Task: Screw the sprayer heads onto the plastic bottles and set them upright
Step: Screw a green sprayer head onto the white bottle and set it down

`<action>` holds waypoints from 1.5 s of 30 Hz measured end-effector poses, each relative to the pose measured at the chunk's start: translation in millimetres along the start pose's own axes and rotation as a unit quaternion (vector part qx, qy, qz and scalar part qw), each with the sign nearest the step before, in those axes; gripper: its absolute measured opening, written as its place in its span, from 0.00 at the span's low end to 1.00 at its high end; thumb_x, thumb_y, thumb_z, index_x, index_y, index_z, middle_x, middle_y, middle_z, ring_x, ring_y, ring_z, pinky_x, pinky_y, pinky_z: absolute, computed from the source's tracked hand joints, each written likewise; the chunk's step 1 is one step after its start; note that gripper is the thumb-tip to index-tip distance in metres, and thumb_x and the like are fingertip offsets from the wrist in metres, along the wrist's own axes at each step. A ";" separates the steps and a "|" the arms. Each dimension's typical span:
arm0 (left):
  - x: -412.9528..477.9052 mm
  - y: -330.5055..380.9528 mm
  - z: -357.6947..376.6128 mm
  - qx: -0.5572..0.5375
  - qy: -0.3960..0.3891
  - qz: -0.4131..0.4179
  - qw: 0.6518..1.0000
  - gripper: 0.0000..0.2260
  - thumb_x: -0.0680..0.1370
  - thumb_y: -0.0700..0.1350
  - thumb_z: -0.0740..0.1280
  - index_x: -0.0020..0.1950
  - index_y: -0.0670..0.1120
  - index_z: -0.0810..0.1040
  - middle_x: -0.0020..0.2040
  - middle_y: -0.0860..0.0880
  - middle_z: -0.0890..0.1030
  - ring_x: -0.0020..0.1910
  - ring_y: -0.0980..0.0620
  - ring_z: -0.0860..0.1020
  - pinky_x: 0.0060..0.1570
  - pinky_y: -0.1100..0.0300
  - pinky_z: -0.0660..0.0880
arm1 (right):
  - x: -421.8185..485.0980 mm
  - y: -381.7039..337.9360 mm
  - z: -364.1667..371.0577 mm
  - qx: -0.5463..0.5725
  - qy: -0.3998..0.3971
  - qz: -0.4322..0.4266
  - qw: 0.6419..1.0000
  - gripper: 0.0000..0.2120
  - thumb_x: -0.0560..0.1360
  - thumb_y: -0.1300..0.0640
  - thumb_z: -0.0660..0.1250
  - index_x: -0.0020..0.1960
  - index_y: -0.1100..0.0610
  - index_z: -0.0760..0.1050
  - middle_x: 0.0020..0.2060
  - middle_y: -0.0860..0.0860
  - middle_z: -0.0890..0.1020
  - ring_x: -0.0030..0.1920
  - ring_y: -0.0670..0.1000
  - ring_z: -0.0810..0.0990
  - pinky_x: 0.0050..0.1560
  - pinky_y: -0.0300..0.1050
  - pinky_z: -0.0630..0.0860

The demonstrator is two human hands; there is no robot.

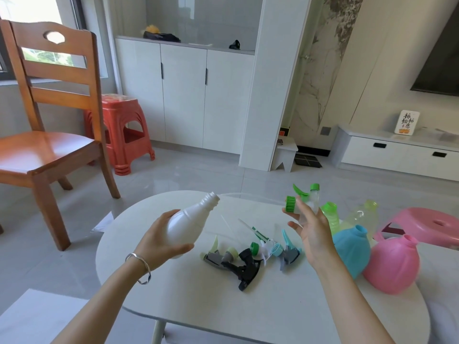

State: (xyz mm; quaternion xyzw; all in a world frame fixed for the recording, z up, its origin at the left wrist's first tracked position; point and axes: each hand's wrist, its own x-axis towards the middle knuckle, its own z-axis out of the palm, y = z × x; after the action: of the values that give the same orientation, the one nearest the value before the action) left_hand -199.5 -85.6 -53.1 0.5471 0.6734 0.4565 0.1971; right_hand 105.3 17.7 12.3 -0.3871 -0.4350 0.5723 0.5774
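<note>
Your white table [173, 306] carries pink [395, 266] and blue bottles [352, 249] at its right edge. Your left hand [159, 242] wraps its grip around the white bottle [188, 222], tilted above the table; your right hand [313, 234] pinches the green sprayer head [298, 202].

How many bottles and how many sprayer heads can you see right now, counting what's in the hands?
Bottles: 5 (white bottle in the left hand, pink, blue, green, clear)
Sprayer heads: 5 (green sprayer head in the right hand, black, grey-yellow, white-green, blue-grey)
Total: 10
</note>
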 end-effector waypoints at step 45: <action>-11.7 46.1 5.7 -0.494 -0.183 -0.202 0.825 0.31 0.60 0.55 0.79 0.59 0.46 0.78 0.51 0.44 0.84 0.50 0.46 0.83 0.42 0.56 0.81 | -15.2 22.1 33.4 -0.059 -0.151 0.047 0.986 0.24 0.56 0.47 0.77 0.48 0.59 0.82 0.46 0.58 0.84 0.50 0.56 0.81 0.58 0.50 0.76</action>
State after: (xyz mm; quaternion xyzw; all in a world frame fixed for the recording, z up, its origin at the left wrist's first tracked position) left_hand -165.6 -94.8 -20.4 0.3016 0.4046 0.5699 0.6485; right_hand 67.1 1.9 1.3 -0.3499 -0.5311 0.6241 0.4539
